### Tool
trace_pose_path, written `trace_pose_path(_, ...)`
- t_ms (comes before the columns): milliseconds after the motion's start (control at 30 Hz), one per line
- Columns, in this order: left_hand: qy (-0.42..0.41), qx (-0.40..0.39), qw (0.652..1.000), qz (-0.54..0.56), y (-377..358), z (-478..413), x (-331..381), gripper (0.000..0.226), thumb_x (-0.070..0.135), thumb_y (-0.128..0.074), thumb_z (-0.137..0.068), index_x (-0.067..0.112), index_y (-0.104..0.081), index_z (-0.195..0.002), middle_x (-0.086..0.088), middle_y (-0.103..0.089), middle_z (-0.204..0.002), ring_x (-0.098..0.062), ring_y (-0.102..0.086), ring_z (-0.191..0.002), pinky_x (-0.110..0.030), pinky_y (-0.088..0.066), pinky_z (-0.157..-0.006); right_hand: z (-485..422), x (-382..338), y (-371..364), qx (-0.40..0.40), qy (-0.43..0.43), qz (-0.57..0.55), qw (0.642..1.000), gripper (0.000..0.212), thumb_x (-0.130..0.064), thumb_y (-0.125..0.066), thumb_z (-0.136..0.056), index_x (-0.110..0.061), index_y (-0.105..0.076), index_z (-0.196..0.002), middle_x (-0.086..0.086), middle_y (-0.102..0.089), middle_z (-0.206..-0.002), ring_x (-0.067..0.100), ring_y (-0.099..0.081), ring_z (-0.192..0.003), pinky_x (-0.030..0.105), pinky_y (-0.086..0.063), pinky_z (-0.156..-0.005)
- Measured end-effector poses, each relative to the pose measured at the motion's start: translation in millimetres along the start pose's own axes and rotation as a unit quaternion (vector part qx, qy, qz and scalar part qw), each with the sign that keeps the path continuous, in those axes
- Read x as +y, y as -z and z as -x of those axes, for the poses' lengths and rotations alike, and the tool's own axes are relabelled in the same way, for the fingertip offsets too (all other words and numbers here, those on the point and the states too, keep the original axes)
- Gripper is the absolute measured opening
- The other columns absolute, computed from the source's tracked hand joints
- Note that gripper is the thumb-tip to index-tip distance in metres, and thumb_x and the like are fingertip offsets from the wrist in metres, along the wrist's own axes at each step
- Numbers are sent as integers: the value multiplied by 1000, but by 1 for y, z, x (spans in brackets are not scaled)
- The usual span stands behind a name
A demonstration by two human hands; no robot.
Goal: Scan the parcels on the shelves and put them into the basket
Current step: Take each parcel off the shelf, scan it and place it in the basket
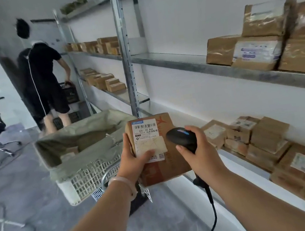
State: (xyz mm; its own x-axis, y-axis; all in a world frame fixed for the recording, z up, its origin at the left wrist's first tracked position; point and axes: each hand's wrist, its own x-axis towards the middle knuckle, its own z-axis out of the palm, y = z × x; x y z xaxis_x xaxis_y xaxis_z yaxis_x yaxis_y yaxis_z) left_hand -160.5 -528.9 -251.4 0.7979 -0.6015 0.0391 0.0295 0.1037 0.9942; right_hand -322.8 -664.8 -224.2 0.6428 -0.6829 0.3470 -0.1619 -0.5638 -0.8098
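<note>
Shelves (179,60): grey sheet-metal racks right of the basket, carrying taped brown cartons (256,50).
Basket (82,182): white plastic lattice, lined with a crinkled grey-green sack.
Person (41,72): in black, beyond the basket, back turned to you.
Parcel (154,134): glossy taped cardboard with a white barcode label, just right of the basket, gripped by your left hand (133,163) fingers.
Scanner (182,138): smooth black with a rounded head, further right; your right hand (201,151) fingers wrap it.

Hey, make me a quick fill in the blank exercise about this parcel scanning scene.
The left hand holds a cardboard ____ with a white label.
The right hand grips a black barcode ____.
The lined white basket sits to the ____ of both hands.
Missing words: parcel; scanner; left.
</note>
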Motion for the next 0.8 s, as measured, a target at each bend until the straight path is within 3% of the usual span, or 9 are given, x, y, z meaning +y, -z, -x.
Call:
trace_pose_path(133, 18, 51, 998, 9, 41, -28, 2, 117, 29, -88, -56, 52, -19, -149, 6, -64, -128, -23, -64, -115, -52, -53, -98, -37, -9, -47, -38, 15, -19, 999, 51, -38, -68, -88, -44, -39, -129, -17, -56, -112, 6, -56, -95, 7, -39, -69)
trace_pose_path(233, 28, 95, 995, -10, 60, -49, -2, 121, 40, -91, -46, 51, -24, -147, 3, -56, -138, -24, -59, -123, -54, -50, -101, -64, -8, -74, -68, 23, -26, 997, 51, -38, -68, -88, -44, -39, -130, -16, -58, -114, 6, -57, -96, 3, -37, -68)
trace_pose_path(467, 20, 179, 983, -30, 73, -115, -9, 124, 44, -89, -42, 47, -28, -149, -5, -46, -143, -31, -53, -127, -57, -49, -101, -145, 10, -116, -122, 63, -49, 989, 51, -39, -68, -88, -44, -39, -130, -8, -58, -127, 16, -58, -112, 28, -49, -87)
trace_pose_path(533, 17, 197, 980, 2, 70, -134, -10, 120, 39, -91, -44, 45, -30, -147, -4, -48, -141, -32, -57, -122, -56, -52, -96, -174, 17, -125, -137, 78, -60, 986, 51, -39, -69, -87, -47, -38, -128, -13, -56, -123, 13, -57, -111, 28, -50, -90)
trace_pose_path(667, 16, 247, 968, 35, 66, -170, -10, 89, 20, -89, -69, 35, -34, -138, -2, -53, -134, -30, -62, -114, -54, -56, -91, -225, 25, -140, -163, 108, -80, 977, 50, -38, -70, -87, -52, -36, -120, -24, -49, -109, 3, -53, -101, 4, -38, -74)
trace_pose_path(800, 5, 289, 957, 30, 70, -195, -8, 78, 18, -85, -76, 32, -35, -133, -3, -55, -134, -26, -62, -114, -52, -56, -93, -261, 26, -160, -165, 137, -86, 973, 50, -36, -71, -86, -40, -43, -127, -31, -47, -100, 4, -51, -97, 14, -39, -77)
